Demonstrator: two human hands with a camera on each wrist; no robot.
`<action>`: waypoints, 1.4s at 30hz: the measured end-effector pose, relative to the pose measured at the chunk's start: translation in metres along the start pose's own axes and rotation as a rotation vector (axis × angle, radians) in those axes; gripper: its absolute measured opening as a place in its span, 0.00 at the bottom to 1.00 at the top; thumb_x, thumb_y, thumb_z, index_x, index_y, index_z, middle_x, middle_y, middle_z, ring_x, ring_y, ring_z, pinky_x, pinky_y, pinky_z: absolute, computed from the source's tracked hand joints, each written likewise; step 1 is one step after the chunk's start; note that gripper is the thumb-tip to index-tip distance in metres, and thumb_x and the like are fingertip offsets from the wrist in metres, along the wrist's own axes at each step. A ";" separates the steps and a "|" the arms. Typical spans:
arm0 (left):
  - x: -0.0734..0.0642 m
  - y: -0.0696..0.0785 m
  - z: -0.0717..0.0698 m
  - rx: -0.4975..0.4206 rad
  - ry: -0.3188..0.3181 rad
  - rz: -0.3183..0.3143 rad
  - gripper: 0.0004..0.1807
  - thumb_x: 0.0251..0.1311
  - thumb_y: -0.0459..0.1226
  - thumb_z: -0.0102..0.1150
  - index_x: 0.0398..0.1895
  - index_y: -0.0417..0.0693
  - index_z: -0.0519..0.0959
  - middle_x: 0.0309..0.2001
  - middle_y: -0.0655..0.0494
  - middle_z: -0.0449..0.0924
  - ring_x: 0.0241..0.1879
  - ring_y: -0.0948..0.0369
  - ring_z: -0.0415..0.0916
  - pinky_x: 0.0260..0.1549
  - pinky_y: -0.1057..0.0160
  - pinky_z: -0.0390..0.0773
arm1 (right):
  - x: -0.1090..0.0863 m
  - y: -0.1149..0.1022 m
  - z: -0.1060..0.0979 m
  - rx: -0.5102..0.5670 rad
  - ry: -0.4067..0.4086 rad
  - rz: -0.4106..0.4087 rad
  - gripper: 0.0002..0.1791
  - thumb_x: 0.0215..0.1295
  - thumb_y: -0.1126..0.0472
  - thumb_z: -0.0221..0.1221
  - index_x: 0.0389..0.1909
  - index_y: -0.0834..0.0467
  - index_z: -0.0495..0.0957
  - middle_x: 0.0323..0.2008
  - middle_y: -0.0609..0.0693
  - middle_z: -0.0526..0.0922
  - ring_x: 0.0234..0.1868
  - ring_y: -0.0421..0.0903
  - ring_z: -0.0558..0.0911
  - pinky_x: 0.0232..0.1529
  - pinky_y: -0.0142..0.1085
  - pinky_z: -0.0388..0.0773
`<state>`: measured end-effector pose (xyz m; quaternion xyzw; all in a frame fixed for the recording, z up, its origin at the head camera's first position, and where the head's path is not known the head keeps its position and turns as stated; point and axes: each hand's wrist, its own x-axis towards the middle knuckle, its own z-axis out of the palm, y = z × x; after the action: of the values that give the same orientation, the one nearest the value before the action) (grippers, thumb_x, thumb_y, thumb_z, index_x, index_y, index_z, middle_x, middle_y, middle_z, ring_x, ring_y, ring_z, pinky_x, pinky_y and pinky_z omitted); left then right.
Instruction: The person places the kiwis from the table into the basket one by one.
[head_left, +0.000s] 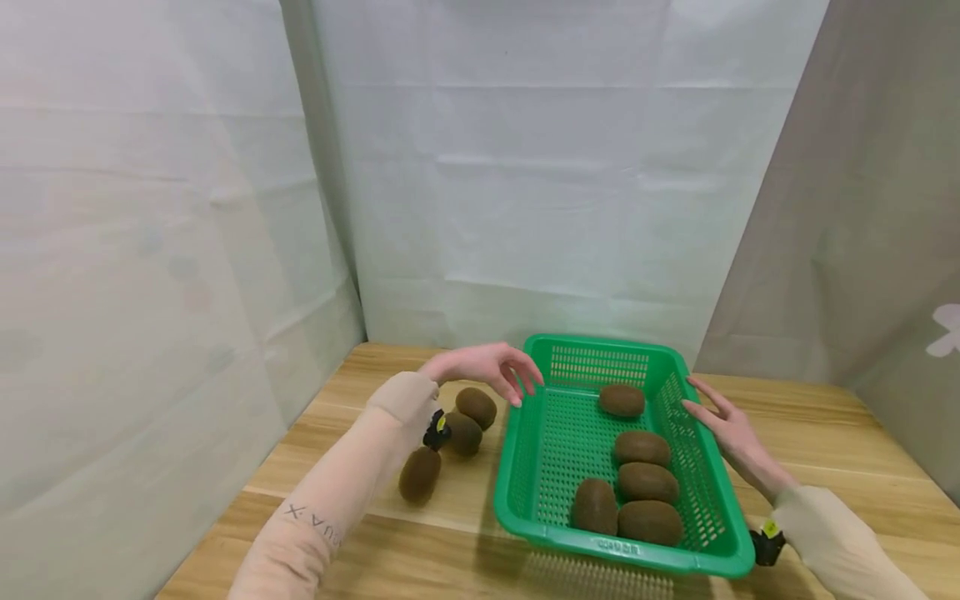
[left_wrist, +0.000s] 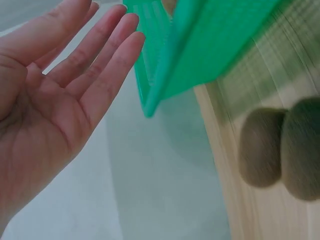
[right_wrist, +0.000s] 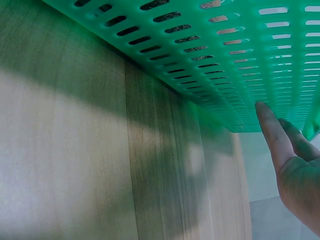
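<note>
A green plastic basket (head_left: 622, 550) stands on the table with several brown kiwis (head_left: 642, 448) inside, mostly along its right and near sides. My left hand (head_left: 491, 367) hovers at the basket's left rim, fingers loosely bent and holding nothing; in the left wrist view its palm (left_wrist: 45, 110) is bare. Below and left of it, three kiwis (head_left: 476, 407) lie on the wood outside the basket. My right hand (head_left: 731, 429) is at the basket's right side, its extended fingers touching the rim and outer wall. The right wrist view shows a fingertip (right_wrist: 262, 110) against the slotted wall.
The wooden table (head_left: 300, 475) runs back to a pale hanging sheet (head_left: 540, 208). More sheets close off the left (head_left: 150, 250) and right sides. Black wrist cameras (head_left: 437, 431) sit on both wrists, the left one close above the loose kiwis.
</note>
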<state>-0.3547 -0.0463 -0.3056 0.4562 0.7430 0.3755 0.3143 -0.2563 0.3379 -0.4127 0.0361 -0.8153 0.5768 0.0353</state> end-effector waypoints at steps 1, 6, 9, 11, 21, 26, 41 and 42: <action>-0.004 -0.003 -0.001 -0.007 0.004 0.000 0.21 0.53 0.25 0.60 0.52 0.36 0.72 0.46 0.40 0.74 0.47 0.45 0.71 0.42 0.59 0.74 | 0.000 0.000 0.000 0.007 0.000 0.000 0.35 0.68 0.49 0.48 0.70 0.54 0.46 0.64 0.70 0.50 0.56 0.65 0.61 0.41 0.41 0.72; -0.025 -0.020 -0.006 -0.004 0.000 -0.020 0.21 0.52 0.24 0.60 0.51 0.31 0.71 0.44 0.43 0.76 0.47 0.46 0.72 0.42 0.59 0.74 | 0.000 0.000 0.000 -0.002 0.004 -0.001 0.36 0.67 0.48 0.49 0.70 0.54 0.46 0.64 0.69 0.50 0.57 0.65 0.61 0.40 0.37 0.72; -0.039 -0.028 -0.009 -0.009 -0.001 -0.040 0.20 0.51 0.24 0.61 0.49 0.30 0.73 0.44 0.45 0.76 0.47 0.45 0.71 0.42 0.58 0.74 | 0.000 0.001 -0.001 -0.025 0.007 0.001 0.36 0.67 0.48 0.48 0.70 0.54 0.46 0.66 0.67 0.47 0.57 0.65 0.61 0.39 0.38 0.73; -0.049 -0.033 -0.010 -0.018 0.003 -0.054 0.19 0.50 0.24 0.61 0.48 0.31 0.74 0.44 0.43 0.76 0.48 0.43 0.70 0.42 0.58 0.74 | 0.001 0.001 -0.001 -0.041 0.006 -0.001 0.36 0.67 0.47 0.48 0.70 0.54 0.46 0.66 0.66 0.45 0.57 0.66 0.61 0.39 0.40 0.73; -0.090 -0.058 -0.015 0.031 -0.046 -0.123 0.19 0.50 0.25 0.62 0.48 0.30 0.74 0.49 0.38 0.73 0.49 0.38 0.66 0.42 0.58 0.73 | 0.000 0.000 -0.002 -0.053 -0.003 -0.011 0.35 0.68 0.47 0.48 0.70 0.53 0.45 0.66 0.66 0.44 0.57 0.67 0.61 0.41 0.45 0.73; -0.098 -0.074 -0.012 0.054 -0.067 -0.168 0.21 0.48 0.25 0.63 0.49 0.33 0.75 0.50 0.42 0.74 0.51 0.38 0.64 0.43 0.60 0.72 | -0.002 0.001 -0.004 -0.033 0.004 -0.006 0.35 0.68 0.48 0.48 0.70 0.54 0.46 0.65 0.68 0.48 0.53 0.63 0.66 0.37 0.39 0.75; -0.105 -0.109 0.003 -0.020 -0.136 -0.226 0.28 0.45 0.24 0.66 0.53 0.34 0.72 0.54 0.47 0.70 0.51 0.45 0.65 0.42 0.56 0.74 | -0.006 0.001 -0.004 -0.040 0.021 0.006 0.35 0.67 0.47 0.49 0.70 0.52 0.47 0.65 0.67 0.47 0.56 0.65 0.63 0.38 0.40 0.74; -0.105 -0.110 0.004 -0.006 -0.137 -0.220 0.28 0.45 0.24 0.66 0.54 0.34 0.72 0.54 0.47 0.70 0.53 0.46 0.64 0.43 0.55 0.73 | -0.006 0.001 -0.004 -0.034 0.019 0.011 0.35 0.67 0.47 0.49 0.70 0.52 0.47 0.65 0.67 0.48 0.55 0.64 0.64 0.38 0.40 0.74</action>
<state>-0.3598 -0.1741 -0.3874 0.3953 0.7643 0.3091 0.4051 -0.2503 0.3423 -0.4130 0.0256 -0.8248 0.5634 0.0406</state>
